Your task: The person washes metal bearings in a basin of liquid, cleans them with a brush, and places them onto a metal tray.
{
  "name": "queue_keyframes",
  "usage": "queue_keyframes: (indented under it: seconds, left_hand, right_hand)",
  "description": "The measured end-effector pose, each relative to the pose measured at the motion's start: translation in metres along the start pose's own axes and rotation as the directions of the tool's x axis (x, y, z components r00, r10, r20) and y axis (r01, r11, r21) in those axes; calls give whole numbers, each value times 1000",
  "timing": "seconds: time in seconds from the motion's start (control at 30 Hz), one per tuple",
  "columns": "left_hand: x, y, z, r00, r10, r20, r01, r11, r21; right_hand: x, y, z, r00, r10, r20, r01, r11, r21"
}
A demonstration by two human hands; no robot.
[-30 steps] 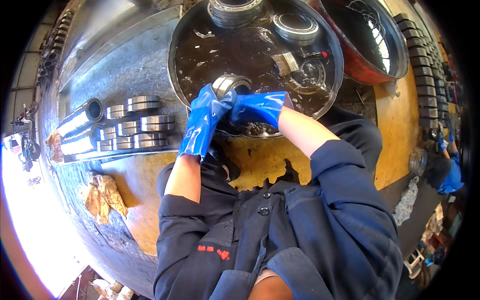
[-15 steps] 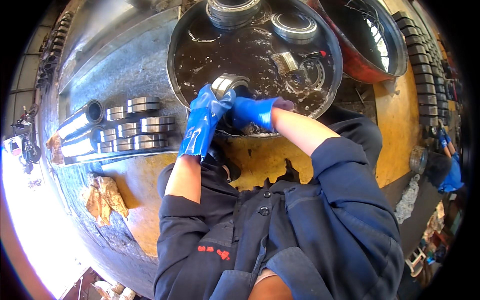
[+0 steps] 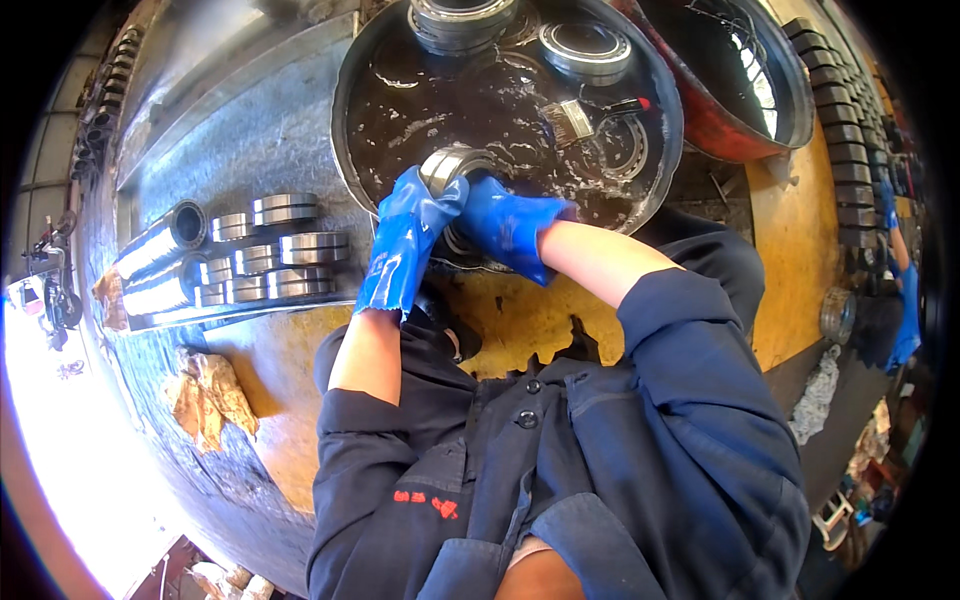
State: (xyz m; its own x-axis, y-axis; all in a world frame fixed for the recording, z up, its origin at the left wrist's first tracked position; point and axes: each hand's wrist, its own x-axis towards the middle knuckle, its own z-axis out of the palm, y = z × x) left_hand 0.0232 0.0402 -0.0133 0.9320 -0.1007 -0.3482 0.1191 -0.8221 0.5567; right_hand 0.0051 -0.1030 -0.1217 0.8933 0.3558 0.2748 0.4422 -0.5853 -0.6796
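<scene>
Both of my hands wear blue rubber gloves and work over the near side of a round metal tub (image 3: pixel 343 150) of dark liquid. My left hand (image 3: pixel 425 200) is closed around the left side of a shiny steel bearing ring (image 3: pixel 455 165), tilted above the liquid. My right hand (image 3: pixel 498 215) is pressed close against the ring's near right side. Its fingers are hidden and slightly blurred, so what they hold does not show. In the tub a flat paintbrush (image 3: pixel 570 124) with a dark handle lies on the right. Another bearing (image 3: pixel 585 52) and a stacked one (image 3: pixel 462 28) sit toward the far side.
Several clean bearing rings (image 3: pixel 286 208) and two steel cylinders (image 3: pixel 172 240) stand on the bench at left. A crumpled cloth (image 3: pixel 208 400) lies nearer. A red drum (image 3: pixel 745 145) adjoins the tub on the right, before rows of dark blocks (image 3: pixel 850 170). A co-worker's blue-gloved hand (image 3: pixel 888 205) is far right.
My right hand has turned, its glove cuff dropping slightly, while staying against the ring. The left hand keeps its hold nearly unmoved. At far right the co-worker's gloved hand has moved farther away.
</scene>
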Motion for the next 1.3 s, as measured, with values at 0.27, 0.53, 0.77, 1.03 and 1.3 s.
queue_keyframes:
  seconds: [0.27, 0.53, 0.77, 1.03, 1.3]
  left_hand:
    - [6, -13, 3, 999, -35, -6, 35, 998, 47]
    - [9, -18, 8, 1000, -2, -25, 5, 994, 109]
    - [5, 4, 6, 1000, 24, 2, -24, 999, 24]
    - [2, -9, 0, 999, -27, -24, 30, 994, 105]
    - [4, -2, 6, 1000, -5, -8, 6, 999, 50]
  right_hand:
    - [-7, 37, 26, 689, 285, 666, -601, 738, 307]
    - [-6, 10, 24, 906, 352, 235, -422, 698, 579]
    - [-12, 49, 21, 622, 298, 725, -750, 493, 441]
    - [15, -21, -9, 649, 454, 611, -253, 886, -389]
    - [3, 17, 15, 566, 411, 715, -729, 655, 201]
